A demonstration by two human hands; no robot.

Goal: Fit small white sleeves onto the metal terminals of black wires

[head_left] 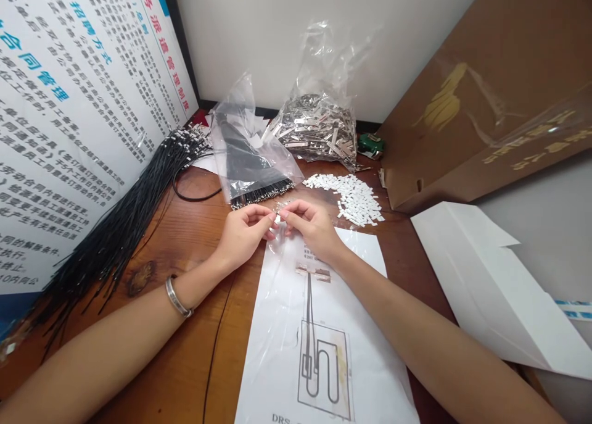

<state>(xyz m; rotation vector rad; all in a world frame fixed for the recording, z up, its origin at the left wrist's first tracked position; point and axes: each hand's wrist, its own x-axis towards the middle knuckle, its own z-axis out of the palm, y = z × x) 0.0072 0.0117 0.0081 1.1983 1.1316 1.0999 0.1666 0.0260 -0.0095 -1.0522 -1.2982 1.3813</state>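
Observation:
My left hand [250,229] and my right hand [314,226] meet above the top of a printed drawing sheet [277,350]. Thumb and forefinger are pinched together on each, and a small whitish piece [278,217] shows between the fingertips; its exact kind is too small to make out. Just beyond the hands lies a clear bag of black wires [245,146] with metal ends. A spread pile of small white plastic pieces [358,199] lies to the right of the bag, close past my right hand.
A bundle of black cables [124,208] runs along the left side. At the back sit a clear bag of metal clips [319,128] and a green object [370,145]. A brown box [485,97] and a folded white card [490,288] border the right.

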